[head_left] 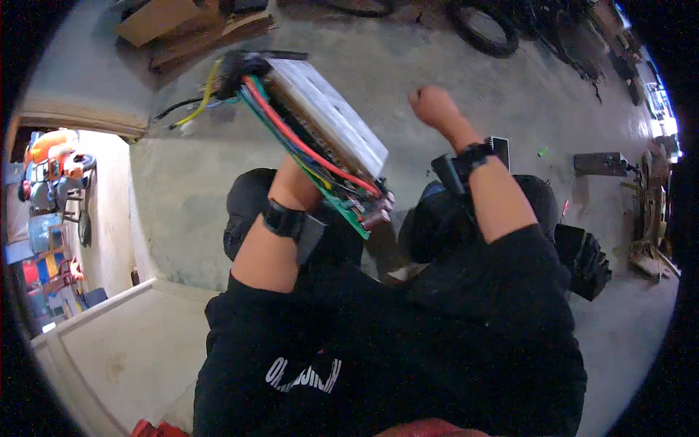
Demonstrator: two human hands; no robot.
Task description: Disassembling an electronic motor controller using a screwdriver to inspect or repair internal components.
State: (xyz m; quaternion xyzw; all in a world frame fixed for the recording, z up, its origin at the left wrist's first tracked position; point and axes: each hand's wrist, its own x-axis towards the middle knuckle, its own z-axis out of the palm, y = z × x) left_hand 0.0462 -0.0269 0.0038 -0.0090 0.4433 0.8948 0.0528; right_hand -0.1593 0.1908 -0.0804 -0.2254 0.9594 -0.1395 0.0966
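A long circuit board [306, 162] hangs tilted in front of my left knee, with a pale flat metal block [338, 116] along one side. Red, yellow and blue wires run down its length, and thicker yellow and black cables [210, 91] trail from its far end. My left hand [300, 186] supports this assembly from beneath; its fingers are mostly hidden behind the board. Away from the board, to its right, my right hand [437, 111] is raised with the fingers curled in. Motion blurs that hand, and its inside is turned from view.
Cardboard [160, 22] lies at the far left and a tire [486, 29] at the far right on the grey floor. A rectangular metal piece [601, 164] sits to the right. Beside my right knee are a small dark box [499, 151] and a black ridged object [582, 261]. An opening [80, 197] is at left.
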